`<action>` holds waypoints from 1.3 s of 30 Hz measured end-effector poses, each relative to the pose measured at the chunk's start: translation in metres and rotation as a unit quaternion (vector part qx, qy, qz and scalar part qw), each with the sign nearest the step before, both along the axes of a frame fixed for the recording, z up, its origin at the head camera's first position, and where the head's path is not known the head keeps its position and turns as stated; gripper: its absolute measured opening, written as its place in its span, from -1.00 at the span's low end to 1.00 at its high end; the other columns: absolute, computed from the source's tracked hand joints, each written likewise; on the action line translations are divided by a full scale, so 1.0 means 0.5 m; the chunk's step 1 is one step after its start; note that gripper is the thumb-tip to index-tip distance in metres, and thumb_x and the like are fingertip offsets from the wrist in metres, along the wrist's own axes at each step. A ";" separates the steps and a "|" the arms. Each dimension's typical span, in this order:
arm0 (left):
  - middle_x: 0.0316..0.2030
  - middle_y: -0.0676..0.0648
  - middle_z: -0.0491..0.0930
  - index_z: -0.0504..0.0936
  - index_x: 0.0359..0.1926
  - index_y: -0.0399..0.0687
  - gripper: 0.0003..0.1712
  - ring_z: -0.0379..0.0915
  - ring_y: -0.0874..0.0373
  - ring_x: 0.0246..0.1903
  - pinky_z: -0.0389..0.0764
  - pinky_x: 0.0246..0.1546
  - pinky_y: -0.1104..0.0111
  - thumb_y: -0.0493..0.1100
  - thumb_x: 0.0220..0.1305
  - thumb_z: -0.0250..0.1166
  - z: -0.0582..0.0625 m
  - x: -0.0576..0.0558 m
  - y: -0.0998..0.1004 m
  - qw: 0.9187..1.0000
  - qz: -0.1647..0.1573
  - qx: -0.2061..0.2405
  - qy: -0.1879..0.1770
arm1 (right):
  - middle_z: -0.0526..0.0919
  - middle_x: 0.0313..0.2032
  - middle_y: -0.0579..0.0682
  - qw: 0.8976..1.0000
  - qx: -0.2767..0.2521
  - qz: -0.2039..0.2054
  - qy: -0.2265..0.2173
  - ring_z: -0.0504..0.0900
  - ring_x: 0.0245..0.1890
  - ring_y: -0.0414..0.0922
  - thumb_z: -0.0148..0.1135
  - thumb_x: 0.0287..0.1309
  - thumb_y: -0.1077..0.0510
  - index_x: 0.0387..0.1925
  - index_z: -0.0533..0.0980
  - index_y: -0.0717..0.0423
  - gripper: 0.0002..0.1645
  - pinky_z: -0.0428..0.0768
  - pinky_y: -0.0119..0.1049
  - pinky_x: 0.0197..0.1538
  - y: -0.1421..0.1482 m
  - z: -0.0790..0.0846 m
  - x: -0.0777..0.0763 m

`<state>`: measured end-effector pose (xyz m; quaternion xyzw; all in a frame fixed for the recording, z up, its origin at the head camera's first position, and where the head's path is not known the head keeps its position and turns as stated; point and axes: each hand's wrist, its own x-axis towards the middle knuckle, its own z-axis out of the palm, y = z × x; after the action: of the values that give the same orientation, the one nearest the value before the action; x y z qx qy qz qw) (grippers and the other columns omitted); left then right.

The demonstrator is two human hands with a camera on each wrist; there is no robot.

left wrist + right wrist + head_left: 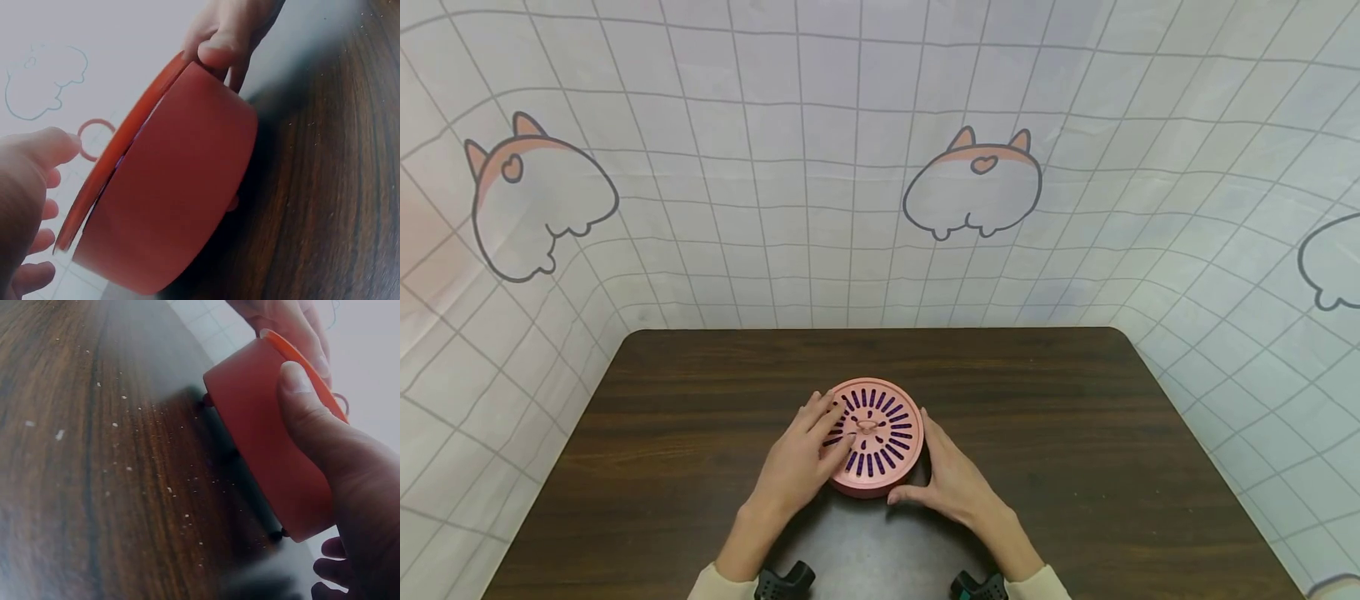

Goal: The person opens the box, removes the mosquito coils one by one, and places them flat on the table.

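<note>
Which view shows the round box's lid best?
The head view: the lid faces the camera, slots visible, though the left hand covers part. The left wrist view shows it edge-on with its ring; the right wrist view, a strip of edge and some ring.

Shows a round container (863,492) standing on feet (207,400) midway across the worktop (1075,442), between left hand (805,454) and right hand (955,479). Carries a lid (887,450) on top, with a ring (867,427) at its centre. Has the left fingers over the lid's left part and the right thumb against the container's wall. Puts wrist gear (784,581) nearest the viewer, between the forearms, and a curtain (827,192) behind the worktop and along both sides.
</note>
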<state>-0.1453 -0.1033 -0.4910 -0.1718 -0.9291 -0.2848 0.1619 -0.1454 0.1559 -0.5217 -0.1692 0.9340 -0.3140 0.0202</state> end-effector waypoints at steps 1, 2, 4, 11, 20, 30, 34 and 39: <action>0.34 -0.19 0.48 0.60 0.26 -0.14 -0.41 0.28 -0.16 0.42 0.34 0.38 -0.05 0.03 0.28 0.37 -0.001 0.000 0.002 1.000 -0.003 0.000 0.003 | 0.09 0.56 0.12 1.000 -0.005 0.000 -0.005 0.19 0.52 0.06 0.52 -0.35 -0.52 0.60 -0.09 0.07 0.63 0.31 0.04 0.46 0.000 -0.002 -0.001; 0.33 -0.20 0.49 0.61 0.24 -0.15 -0.43 0.29 -0.15 0.42 0.32 0.39 -0.06 0.03 0.28 0.37 -0.001 0.000 0.004 1.000 -0.006 0.001 0.006 | 0.08 0.56 0.13 1.000 -0.010 0.000 -0.010 0.19 0.52 0.06 0.52 -0.36 -0.52 0.60 -0.09 0.07 0.63 0.31 0.04 0.46 -0.001 -0.003 -0.001; 0.30 -0.20 0.52 0.63 0.21 -0.15 -0.45 0.31 -0.13 0.41 0.30 0.39 -0.07 0.01 0.28 0.38 -0.003 -0.002 0.008 1.000 -0.012 0.000 0.014 | 0.07 0.57 0.13 1.000 -0.018 0.000 -0.019 0.18 0.52 0.06 0.52 -0.36 -0.52 0.61 -0.10 0.05 0.64 0.30 0.04 0.46 -0.001 -0.006 -0.001; 0.17 -0.17 0.64 0.70 0.10 -0.13 -0.58 0.49 -0.07 0.28 0.33 0.38 -0.08 -0.05 0.27 0.40 -0.010 -0.010 0.021 0.997 -0.035 0.004 0.065 | 0.07 0.56 0.14 0.999 -0.030 -0.001 -0.019 0.18 0.53 0.06 0.57 -0.37 -0.48 0.60 -0.11 0.08 0.65 0.29 0.03 0.47 -0.004 -0.012 -0.002; 0.02 -0.08 0.72 0.71 0.07 -0.13 -0.62 0.64 0.00 0.10 0.49 0.27 -0.01 -0.12 0.25 0.42 -0.013 -0.019 0.040 0.995 -0.055 0.021 0.086 | 0.05 0.57 0.13 0.998 -0.064 0.003 -0.004 0.16 0.53 0.03 0.61 -0.38 -0.42 0.59 -0.13 0.18 0.68 0.28 0.03 0.47 -0.009 -0.029 -0.007; -0.02 -0.07 0.74 0.73 0.03 -0.13 -0.69 0.68 0.03 0.02 0.64 0.08 0.14 -0.13 0.31 0.36 -0.015 -0.017 0.051 0.995 -0.039 0.015 0.093 | 0.09 0.57 0.06 0.997 -0.076 0.002 0.002 0.20 0.52 0.02 0.56 -0.38 -0.47 0.60 -0.11 0.11 0.67 0.29 0.02 0.47 -0.013 -0.032 -0.008; -0.02 -0.07 0.75 0.73 0.03 -0.13 -0.70 0.69 0.01 0.02 0.64 0.08 0.12 -0.17 0.32 0.35 -0.016 -0.018 0.051 0.994 -0.040 0.010 0.102 | 0.13 0.55 0.04 0.997 -0.074 0.008 0.014 0.24 0.50 0.00 0.58 -0.38 -0.45 0.61 -0.10 0.04 0.64 0.32 0.01 0.45 -0.013 -0.032 -0.008; -0.02 -0.07 0.75 0.73 0.04 -0.11 -0.71 0.69 0.04 0.02 0.65 0.07 0.15 -0.19 0.31 0.34 -0.019 -0.019 0.053 0.993 -0.038 0.005 0.111 | 0.17 0.54 0.01 0.997 -0.074 0.011 0.026 0.28 0.49 -0.05 0.60 -0.38 -0.43 0.61 -0.10 -0.06 0.62 0.33 -0.03 0.45 -0.013 -0.035 -0.012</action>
<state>-0.1545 -0.0770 -0.5003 -0.2371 -0.8968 -0.2742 0.2538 -0.1512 0.1492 -0.5391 -0.1887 0.9064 -0.3776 -0.0130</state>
